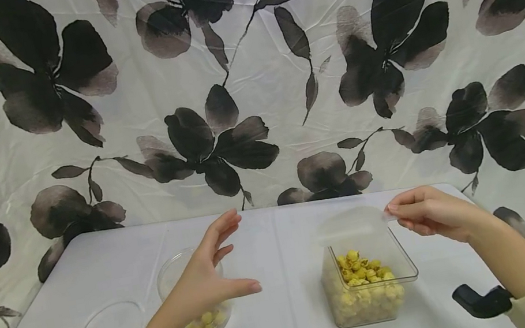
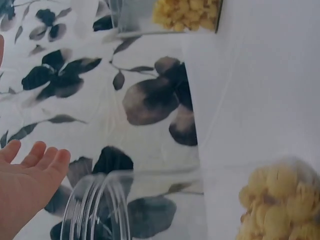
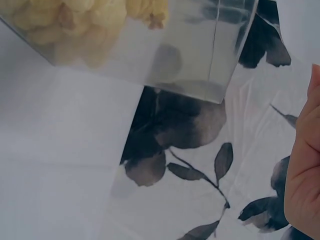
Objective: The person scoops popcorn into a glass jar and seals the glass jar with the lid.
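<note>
White table [image 1: 275, 326]; left hand [image 1: 205, 276] spread, stray sweep could topple jar [image 1: 210, 324]; right hand [image 1: 435, 215] pinching clear lid [image 1: 354, 223] by edge, might slip.

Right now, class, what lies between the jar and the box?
The head view shows the left hand partway across, then bare table up to the box.

The left hand [image 1: 203, 277], spread, partly covered a popcorn jar [image 1: 211, 321]. The right hand [image 1: 432, 214] pinched a clear piece [image 1: 388, 216] near a popcorn tub [image 1: 369, 309].
</note>
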The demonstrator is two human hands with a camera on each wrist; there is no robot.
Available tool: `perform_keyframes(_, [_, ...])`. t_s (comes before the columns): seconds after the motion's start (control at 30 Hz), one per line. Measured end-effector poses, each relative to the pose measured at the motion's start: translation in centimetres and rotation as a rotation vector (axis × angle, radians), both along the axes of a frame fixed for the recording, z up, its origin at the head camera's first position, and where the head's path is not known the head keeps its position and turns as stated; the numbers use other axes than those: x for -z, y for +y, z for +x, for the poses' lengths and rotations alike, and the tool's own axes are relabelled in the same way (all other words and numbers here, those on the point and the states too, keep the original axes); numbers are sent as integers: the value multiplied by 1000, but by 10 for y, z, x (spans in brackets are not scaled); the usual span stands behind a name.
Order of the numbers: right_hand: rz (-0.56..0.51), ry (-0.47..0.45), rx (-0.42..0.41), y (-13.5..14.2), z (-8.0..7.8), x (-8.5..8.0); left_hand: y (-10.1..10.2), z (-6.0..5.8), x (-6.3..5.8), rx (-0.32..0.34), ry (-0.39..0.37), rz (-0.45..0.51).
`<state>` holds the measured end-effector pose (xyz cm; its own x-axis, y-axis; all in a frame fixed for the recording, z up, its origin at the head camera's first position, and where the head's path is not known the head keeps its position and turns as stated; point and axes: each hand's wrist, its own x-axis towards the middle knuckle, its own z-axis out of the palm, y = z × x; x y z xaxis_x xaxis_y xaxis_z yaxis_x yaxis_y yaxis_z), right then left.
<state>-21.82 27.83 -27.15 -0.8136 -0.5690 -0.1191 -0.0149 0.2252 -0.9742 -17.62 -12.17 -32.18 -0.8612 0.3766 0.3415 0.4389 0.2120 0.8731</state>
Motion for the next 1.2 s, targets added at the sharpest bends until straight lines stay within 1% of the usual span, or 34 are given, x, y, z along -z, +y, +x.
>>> perform_keyframes(0.13, [16, 0, 5, 6, 0, -2, 16, 0, 4, 45, -21, 40])
perform_keyframes(0.27, [28, 18, -19, 13, 0, -3, 28, 0, 8, 74, -53, 63])
perform_keyframes(0.4, [59, 50, -46, 17, -3, -6, 41, 0, 13, 92, -77, 58])
perform_keyframes(0.6, [130, 108, -69, 19, -8, -13, 63, -3, 24, 97, -99, 37])
perform_keyframes(0.77, [207, 132, -52, 21, -9, -17, 82, -6, 35, 139, -122, 33])
perform_keyframes(0.87, [258, 162, -44, 20, -9, -20, 91, -6, 41, 148, -144, 26])
perform_keyframes(1.03, [385, 230, -15, 14, -7, -30, 104, -7, 50, 158, -195, 14])
perform_keyframes(1.2, [504, 281, 6, 8, -3, -38, 116, -8, 58, 163, -206, 6])
